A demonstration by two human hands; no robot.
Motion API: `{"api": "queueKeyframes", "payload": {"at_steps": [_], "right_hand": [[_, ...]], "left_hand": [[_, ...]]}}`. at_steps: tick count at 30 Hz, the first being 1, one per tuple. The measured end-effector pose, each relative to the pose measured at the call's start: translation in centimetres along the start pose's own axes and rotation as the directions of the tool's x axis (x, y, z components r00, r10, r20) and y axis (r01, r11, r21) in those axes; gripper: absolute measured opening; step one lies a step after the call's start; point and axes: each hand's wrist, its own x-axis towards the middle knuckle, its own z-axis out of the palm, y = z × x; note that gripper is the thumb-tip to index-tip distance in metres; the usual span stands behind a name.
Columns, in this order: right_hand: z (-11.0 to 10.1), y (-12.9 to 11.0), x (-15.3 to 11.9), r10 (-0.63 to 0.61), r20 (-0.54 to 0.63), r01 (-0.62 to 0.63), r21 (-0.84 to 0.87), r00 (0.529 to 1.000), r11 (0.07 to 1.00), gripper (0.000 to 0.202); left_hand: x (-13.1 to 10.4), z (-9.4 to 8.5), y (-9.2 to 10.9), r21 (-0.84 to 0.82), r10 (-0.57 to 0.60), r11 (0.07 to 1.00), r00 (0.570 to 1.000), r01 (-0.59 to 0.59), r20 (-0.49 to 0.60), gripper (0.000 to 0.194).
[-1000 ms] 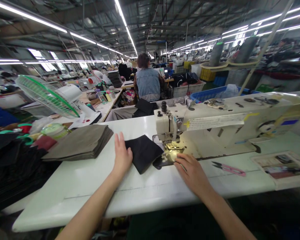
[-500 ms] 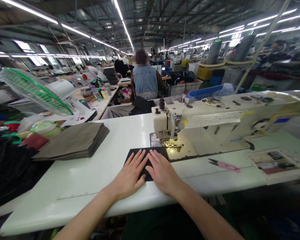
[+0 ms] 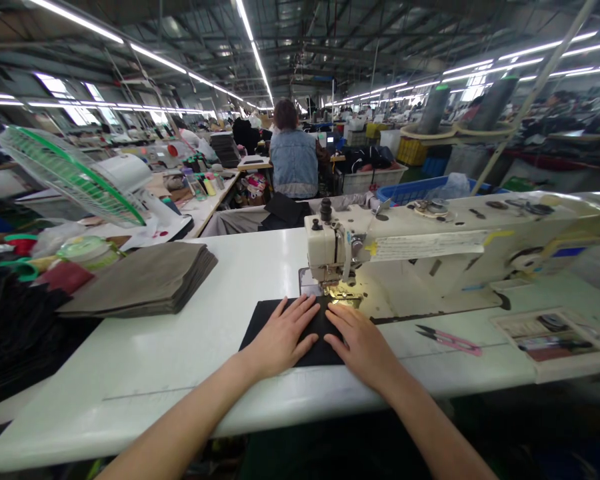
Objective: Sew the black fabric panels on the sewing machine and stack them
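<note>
A flat black fabric piece (image 3: 263,327) lies on the pale sewing table (image 3: 180,363), its far edge by the needle area of the white sewing machine (image 3: 420,230). My left hand (image 3: 283,337) rests palm down on the middle of the fabric, fingers stretched out. On the fabric's right part lies my right hand (image 3: 363,343), also flat with its fingers extended, the fingertips close to the lit presser foot (image 3: 343,293). Both thumbs point inward, with a strip of black cloth showing between the hands. The fabric's right edge is hidden under my right hand.
Pink-handled thread snips (image 3: 450,339) lie right of the hands, near a tray (image 3: 555,340) of small tools. A stack of grey-brown fabric pieces (image 3: 140,277) sits at left, beside a green-rimmed fan (image 3: 80,177). Ahead, a person in a denim vest (image 3: 294,163) faces away.
Both hands have shifted right, toward the machine's needle area. More of the black fabric shows to the left of my left hand. The view has tilted slightly.
</note>
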Motion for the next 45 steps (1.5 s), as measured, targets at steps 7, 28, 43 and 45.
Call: {"api": "queueKeyframes", "payload": {"at_steps": [7,28,43,45], "right_hand": [[0.3,0.1,0.3,0.015,-0.012,-0.015,-0.002,1.0,1.0,0.038],[-1.2,-0.6,-4.0,-0.088,-0.045,0.088,-0.006,0.995,0.996,0.036],[-1.2,1.0,1.8,-0.014,-0.032,0.011,-0.088,0.999,0.996,0.019],[-1.1,1.1,2.6,0.023,-0.017,-0.024,-0.11,1.0,0.994,0.018]], "left_hand": [[0.1,-0.4,-0.4,0.009,-0.011,1.0,1.0,0.011,0.012,0.057],[-2.3,-0.8,1.5,-0.068,0.196,0.979,0.978,-0.191,0.077,0.048],[1.4,-0.5,-3.0,-0.098,0.17,0.981,0.985,-0.169,0.01,0.043],[2.2,-0.5,-3.7,-0.11,0.156,0.982,0.988,-0.153,0.016,0.042]]}}
